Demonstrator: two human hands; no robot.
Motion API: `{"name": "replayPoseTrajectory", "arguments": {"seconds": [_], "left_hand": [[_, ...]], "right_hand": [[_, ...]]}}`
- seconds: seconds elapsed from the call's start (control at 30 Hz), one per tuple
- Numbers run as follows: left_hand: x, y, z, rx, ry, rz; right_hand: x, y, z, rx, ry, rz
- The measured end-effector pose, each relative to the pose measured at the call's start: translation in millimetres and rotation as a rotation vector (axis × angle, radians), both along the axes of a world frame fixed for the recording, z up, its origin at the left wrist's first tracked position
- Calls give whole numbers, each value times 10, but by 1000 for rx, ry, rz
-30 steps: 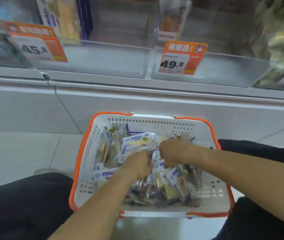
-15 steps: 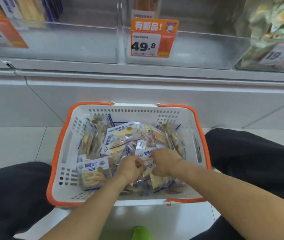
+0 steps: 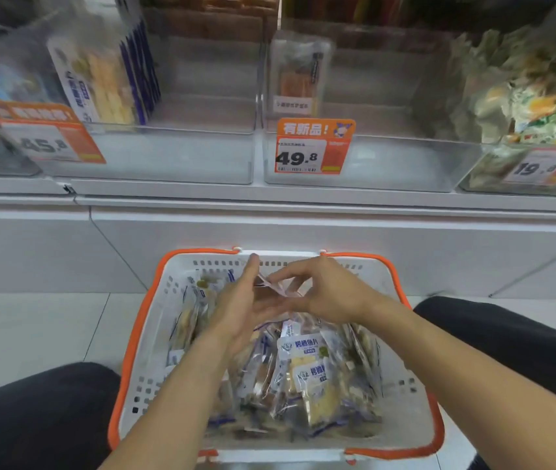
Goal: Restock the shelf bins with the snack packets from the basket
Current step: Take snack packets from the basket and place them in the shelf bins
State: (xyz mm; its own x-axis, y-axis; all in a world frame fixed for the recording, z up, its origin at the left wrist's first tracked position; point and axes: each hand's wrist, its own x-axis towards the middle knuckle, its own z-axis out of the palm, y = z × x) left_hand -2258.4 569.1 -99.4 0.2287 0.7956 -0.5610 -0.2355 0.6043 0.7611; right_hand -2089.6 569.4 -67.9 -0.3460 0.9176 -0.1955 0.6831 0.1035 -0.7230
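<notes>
The left hand (image 3: 242, 310) is raised over the far half of the basket (image 3: 141, 337), its fingers straight and together, flat against the near side of a few clear snack packets (image 3: 270, 290). The right hand (image 3: 324, 293) meets it from the other side, thumb and forefinger pinching the packets' top edge, so the small stack is held between both hands just above the heap. Below them the white, orange-rimmed basket stands on the tiled floor (image 3: 32, 334) between the person's dark-clad knees, still heaped with blue-labelled fish-slice packets (image 3: 307, 374). Beyond its far rim, the shelf carries clear bins: the left bin (image 3: 168, 157) holds upright matching packets at its left side and bears a 45.8 tag (image 3: 46, 137); the middle bin (image 3: 388, 164) bears a 49.8 tag (image 3: 312, 147).
</notes>
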Motion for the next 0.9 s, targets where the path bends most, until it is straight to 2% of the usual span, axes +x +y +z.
{"name": "replayPoseTrajectory", "arguments": {"seconds": [0.07,0.13,0.27,0.33,0.4,0.43,0.57,0.73,0.9], "left_hand": [[-110,102,77,62,-40,59],[-242,167,97,89,-1,57],[-439,198,133,130,-38,2],[-486,206,175,177,-6,-29],[-519,213,204,241,26,-62],[-521,211,242,279,30,-72],[-514,230,389,409,50,-16],[-600,294,665,706,463,-11],[-1005,526,1201,901,549,47]], "right_hand": [[-18,-5,105,-21,8,70],[-5,4,163,33,-30,53],[24,59,238,199,-90,-266],[38,74,284,33,45,-326],[17,66,365,-160,234,-301],[-3,67,393,-193,292,-279],[-81,115,491,18,246,-270],[-279,157,865,150,229,-203],[-681,356,1262,380,277,-179]]}}
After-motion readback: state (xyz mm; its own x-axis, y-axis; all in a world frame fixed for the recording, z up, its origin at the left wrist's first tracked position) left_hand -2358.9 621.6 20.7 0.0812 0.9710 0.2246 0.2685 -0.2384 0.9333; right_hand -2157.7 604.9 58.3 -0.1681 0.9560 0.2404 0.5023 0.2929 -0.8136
